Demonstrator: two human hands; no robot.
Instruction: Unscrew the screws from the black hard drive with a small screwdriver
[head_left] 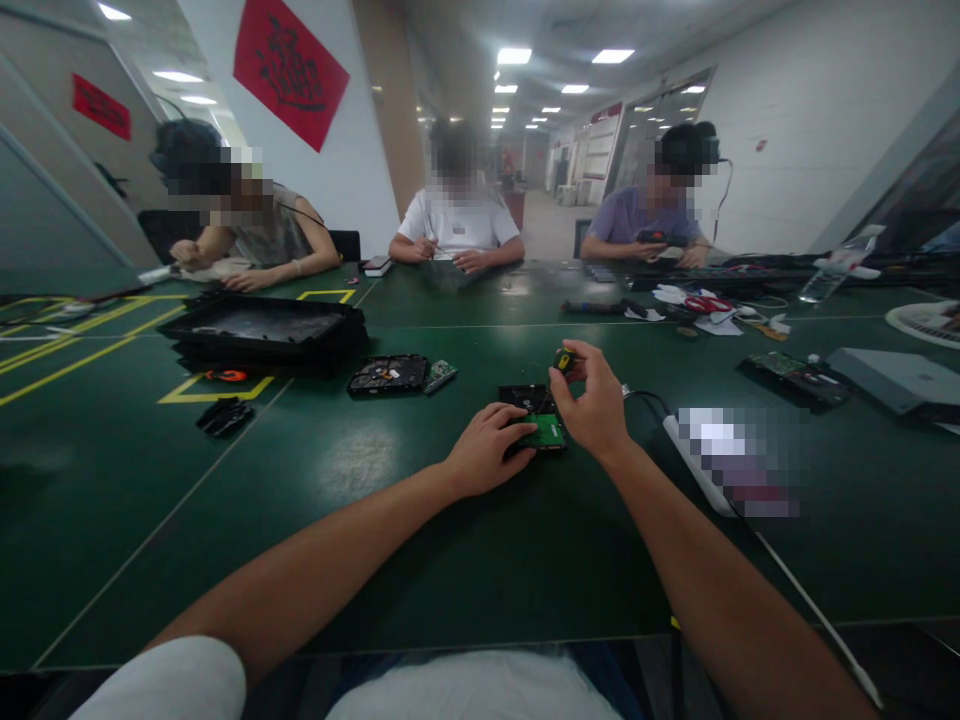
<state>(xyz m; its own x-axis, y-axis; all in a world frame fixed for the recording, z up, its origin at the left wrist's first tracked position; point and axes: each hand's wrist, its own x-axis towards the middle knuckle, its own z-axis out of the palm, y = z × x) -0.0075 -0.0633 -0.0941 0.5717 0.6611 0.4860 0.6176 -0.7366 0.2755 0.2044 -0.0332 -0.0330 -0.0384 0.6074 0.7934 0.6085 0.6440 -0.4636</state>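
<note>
A hard drive (551,432) with a green circuit board and a black frame lies on the table in front of me. My left hand (491,445) is closed around its left side, fingers over the top and thumb along the near edge. Above its right side, my right hand (589,400) pinches a screwdriver with a short black-and-yellow handle (564,360). The screwdriver's tip is too small to make out. Left of the drive, another dark hard drive (388,375) sits beside a loose circuit board (440,376).
Stacked black trays (262,335) stand left, with black pieces (225,417) nearer me. A white device (697,465) with a cable lies right, before another drive (795,378) and a grey box (900,380). A bottle (836,268) stands farther back. Three people sit across the green table (375,560).
</note>
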